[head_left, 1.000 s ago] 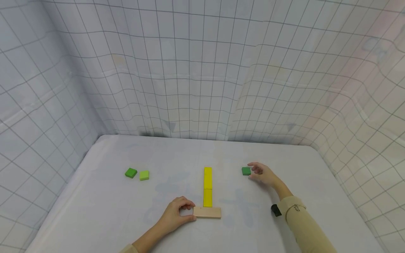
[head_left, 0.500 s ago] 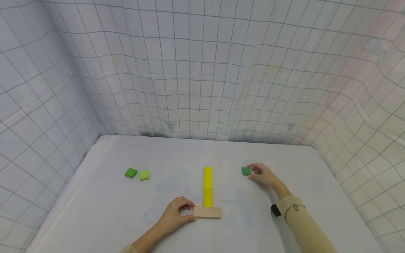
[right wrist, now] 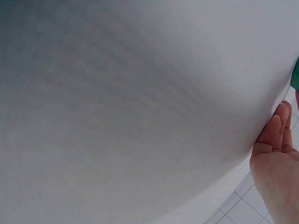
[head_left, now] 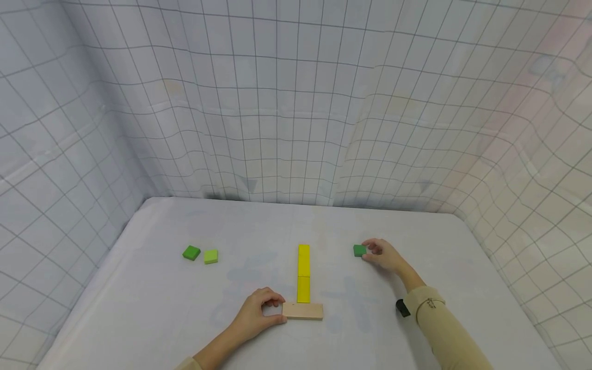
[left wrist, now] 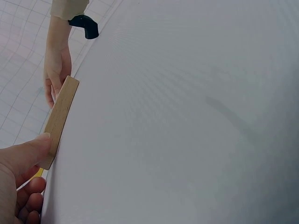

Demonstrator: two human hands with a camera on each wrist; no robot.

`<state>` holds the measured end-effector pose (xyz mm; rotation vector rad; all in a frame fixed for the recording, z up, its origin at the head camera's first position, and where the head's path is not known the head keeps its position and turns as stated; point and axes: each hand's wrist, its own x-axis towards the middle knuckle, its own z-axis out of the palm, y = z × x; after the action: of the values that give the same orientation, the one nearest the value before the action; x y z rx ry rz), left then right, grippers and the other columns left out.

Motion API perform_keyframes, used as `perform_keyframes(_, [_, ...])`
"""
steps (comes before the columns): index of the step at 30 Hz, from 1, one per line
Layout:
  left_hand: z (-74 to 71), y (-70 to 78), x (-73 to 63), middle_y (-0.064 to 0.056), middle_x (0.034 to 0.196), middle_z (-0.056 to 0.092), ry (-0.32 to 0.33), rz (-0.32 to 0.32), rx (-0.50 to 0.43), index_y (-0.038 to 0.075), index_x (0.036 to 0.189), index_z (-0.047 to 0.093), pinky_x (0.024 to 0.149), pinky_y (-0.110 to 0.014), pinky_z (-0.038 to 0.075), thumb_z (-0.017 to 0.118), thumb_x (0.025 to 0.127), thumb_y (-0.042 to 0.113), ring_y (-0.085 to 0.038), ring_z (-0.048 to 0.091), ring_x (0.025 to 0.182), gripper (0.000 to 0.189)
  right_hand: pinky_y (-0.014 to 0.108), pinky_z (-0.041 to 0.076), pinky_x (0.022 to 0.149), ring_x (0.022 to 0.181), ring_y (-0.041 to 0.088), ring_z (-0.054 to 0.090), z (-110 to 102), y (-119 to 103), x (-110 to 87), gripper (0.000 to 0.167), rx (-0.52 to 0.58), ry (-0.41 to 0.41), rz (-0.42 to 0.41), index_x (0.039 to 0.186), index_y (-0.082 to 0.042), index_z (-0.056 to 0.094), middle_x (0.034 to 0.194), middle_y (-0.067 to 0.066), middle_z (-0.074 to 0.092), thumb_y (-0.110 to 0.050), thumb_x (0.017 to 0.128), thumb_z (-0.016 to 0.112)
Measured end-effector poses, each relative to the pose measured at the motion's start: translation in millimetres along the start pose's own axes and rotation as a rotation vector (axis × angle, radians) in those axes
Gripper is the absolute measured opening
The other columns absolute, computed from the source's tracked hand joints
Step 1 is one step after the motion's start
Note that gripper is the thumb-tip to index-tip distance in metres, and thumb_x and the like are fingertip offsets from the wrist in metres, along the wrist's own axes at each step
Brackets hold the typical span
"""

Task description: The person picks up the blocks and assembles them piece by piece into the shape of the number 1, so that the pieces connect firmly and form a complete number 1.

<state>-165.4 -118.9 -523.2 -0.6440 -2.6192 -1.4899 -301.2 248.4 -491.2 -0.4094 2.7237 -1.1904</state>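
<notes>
My left hand (head_left: 256,312) pinches the left end of a plain wooden block (head_left: 302,311) between thumb and fingers. In the left wrist view, the thumb presses on the side of this wooden block (left wrist: 60,122). The block lies crosswise at the near end of two yellow blocks (head_left: 303,273) set end to end. Farther right, my right hand (head_left: 386,255) holds a small dark green block (head_left: 359,251) by its right side, thumb at the near edge and a finger at the far edge. Only a corner of that green block (right wrist: 295,77) shows in the right wrist view.
On the left of the white-covered table (head_left: 152,308) lie a green block (head_left: 191,253) and a lime-green block (head_left: 210,256), close together. White grid-patterned curtains (head_left: 296,103) rise behind and at both sides. A black wrist device (head_left: 403,308) shows below the right sleeve.
My right hand has shifted slightly left, its thumb and finger closing in on the dark green block's edges. The left hand and the other blocks have stayed put.
</notes>
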Motion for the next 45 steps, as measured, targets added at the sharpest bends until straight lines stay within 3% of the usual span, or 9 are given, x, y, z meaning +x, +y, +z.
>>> perform_keyframes(19, [-0.1, -0.1, -0.7, 0.011, 0.078, 0.053, -0.002, -0.013, -0.001, 0.017, 0.090, 0.066, 0.068, -0.022, 0.042, 0.079, 0.068, 0.031, -0.006, 0.045, 0.075, 0.029, 0.039, 0.046, 0.078, 0.099, 0.029, 0.051, 2, -5, 3.1, 0.033, 0.045, 0.005, 0.033, 0.116, -0.004, 0.055, 0.108, 0.015, 0.055, -0.010, 0.085, 0.064])
perform_keyframes(33, [-0.5, 0.7, -0.6, 0.011, 0.078, 0.054, 0.002, 0.001, -0.007, 0.016, 0.091, 0.067, 0.068, -0.022, 0.042, 0.080, 0.068, 0.028, -0.005, 0.045, 0.074, 0.029, 0.040, 0.045, 0.082, 0.097, 0.031, 0.053, 10, -28, 16.6, 0.034, 0.052, 0.006, -0.075, 0.118, 0.002, 0.053, 0.107, 0.019, 0.055, -0.006, 0.087, 0.061])
perform_keyframes(45, [-1.1, 2.8, 0.3, 0.010, 0.078, 0.054, -0.008, -0.007, -0.003, 0.016, 0.091, 0.067, 0.068, -0.022, 0.042, 0.080, 0.068, 0.028, -0.005, 0.045, 0.074, 0.029, 0.042, 0.044, 0.084, 0.095, 0.029, 0.054, 28, -44, 34.6, 0.032, 0.049, -0.003, -0.104, 0.117, 0.001, 0.054, 0.105, 0.017, 0.056, -0.005, 0.087, 0.060])
